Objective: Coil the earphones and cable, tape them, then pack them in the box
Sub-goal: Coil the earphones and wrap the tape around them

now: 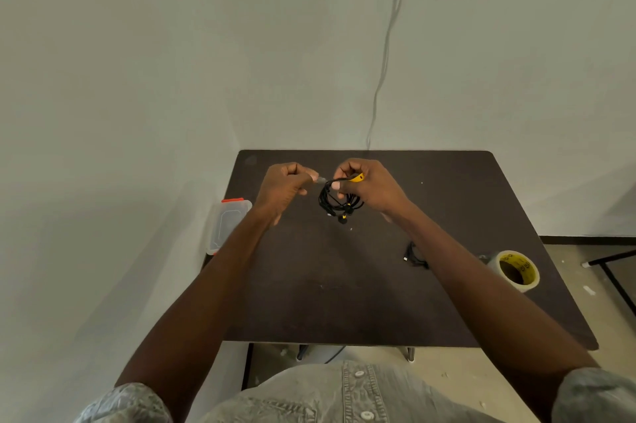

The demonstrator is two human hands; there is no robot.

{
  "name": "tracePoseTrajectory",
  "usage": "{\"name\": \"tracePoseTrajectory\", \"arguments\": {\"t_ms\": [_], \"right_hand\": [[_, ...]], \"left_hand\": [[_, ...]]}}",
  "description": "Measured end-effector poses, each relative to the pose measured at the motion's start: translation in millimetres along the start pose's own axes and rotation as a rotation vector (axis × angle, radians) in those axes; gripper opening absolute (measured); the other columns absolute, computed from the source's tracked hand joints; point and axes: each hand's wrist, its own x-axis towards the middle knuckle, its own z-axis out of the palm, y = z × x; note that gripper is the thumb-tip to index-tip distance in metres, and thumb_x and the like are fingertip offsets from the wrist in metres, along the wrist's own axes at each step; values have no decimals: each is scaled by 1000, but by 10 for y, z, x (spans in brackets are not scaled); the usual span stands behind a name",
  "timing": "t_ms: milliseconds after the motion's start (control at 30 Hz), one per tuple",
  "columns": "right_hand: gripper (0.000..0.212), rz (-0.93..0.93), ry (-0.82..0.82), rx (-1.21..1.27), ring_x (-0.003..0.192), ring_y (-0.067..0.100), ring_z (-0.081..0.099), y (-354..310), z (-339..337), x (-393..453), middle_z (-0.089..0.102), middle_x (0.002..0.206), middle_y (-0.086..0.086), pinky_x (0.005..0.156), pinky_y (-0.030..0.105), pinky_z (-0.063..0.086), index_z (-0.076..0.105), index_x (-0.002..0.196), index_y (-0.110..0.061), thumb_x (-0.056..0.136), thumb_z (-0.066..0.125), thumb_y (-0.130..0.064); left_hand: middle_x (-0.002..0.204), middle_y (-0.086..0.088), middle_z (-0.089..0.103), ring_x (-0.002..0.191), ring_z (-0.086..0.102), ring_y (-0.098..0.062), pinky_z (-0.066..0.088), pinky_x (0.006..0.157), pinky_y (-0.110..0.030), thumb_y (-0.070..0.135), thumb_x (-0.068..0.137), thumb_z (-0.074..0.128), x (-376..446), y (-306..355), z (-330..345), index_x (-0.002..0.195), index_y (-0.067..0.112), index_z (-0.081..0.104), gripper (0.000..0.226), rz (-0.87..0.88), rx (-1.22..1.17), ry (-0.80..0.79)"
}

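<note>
1. Dark brown table (309, 285) stands against a pale wall.
2. Your right hand (370, 186) grips the coiled black earphones with yellow accents (339, 200), held above the table's far middle.
3. Your left hand (284, 186) pinches a clear tape strip (320, 179) touching the coil's top.
4. Clear plastic box (227, 226) sits at the left edge; a black cable (414, 255) and yellow-cored tape roll (516, 271) lie right.

The person wears a pale grey shirt (347, 395) of washed, mottled cloth, like faded denim. Stitched seams run down its front, and a seamed flap, maybe a pocket, shows at 7 o'clock from the top button. Two round light buttons (359, 373) sit on the placket, one above the other. Both sleeves (127, 403) are rolled or pushed up above the elbow, bunched in soft folds. The forearms are bare, and no watch or ring can be made out on either hand.
</note>
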Motion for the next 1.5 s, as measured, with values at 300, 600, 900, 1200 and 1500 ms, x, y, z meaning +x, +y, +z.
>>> {"name": "tracePoseTrajectory", "arguments": {"t_ms": [300, 600, 900, 1200, 1500], "right_hand": [[8, -10, -20, 31, 64, 16, 62, -10, 6, 15, 66, 68, 6, 69, 30, 49, 65, 84, -5, 81, 72, -3], [9, -3, -1, 15, 65, 14, 60, -1, -18, -16, 65, 72, 7, 65, 23, 47, 65, 84, -5, 81, 73, -4], [9, -7, 73, -54, 67, 6, 59, 55, 7, 20, 66, 71, -4, 68, 23, 47, 66, 81, -8, 78, 74, -3], [7, -15, 36, -28, 73, 14, 64, 59, 62, 39, 72, 81, 11, 74, 30, 49, 67, 84, -4, 81, 74, -5], [18, -29, -21, -36, 77, 11, 63, 47, 102, 20, 70, 88, 7, 72, 27, 51, 64, 92, -8, 78, 77, -7]], "left_hand": [[78, -5, 71, 67, 60, -8, 50, 65, -21, 0, 80, 66, -18, 45, 48, 76, -2, 68, 5, 26, 83, -110], [71, -4, 66, 65, 61, -10, 52, 66, -23, 3, 86, 62, -67, 67, 50, 80, 3, 66, 7, -78, -111, -234], [83, -7, 67, 75, 62, -17, 51, 74, -32, 5, 84, 65, -73, 18, 39, 89, 11, 63, 8, -202, -295, -271], [82, -3, 65, 69, 53, -12, 34, 59, -27, 18, 79, 66, -95, 92, 38, 85, 16, 67, 6, -458, -409, -287], [81, -3, 65, 70, 52, -12, 32, 59, -27, 14, 83, 61, -98, 73, -7, 91, 15, 64, 9, -531, -490, -267]]}}
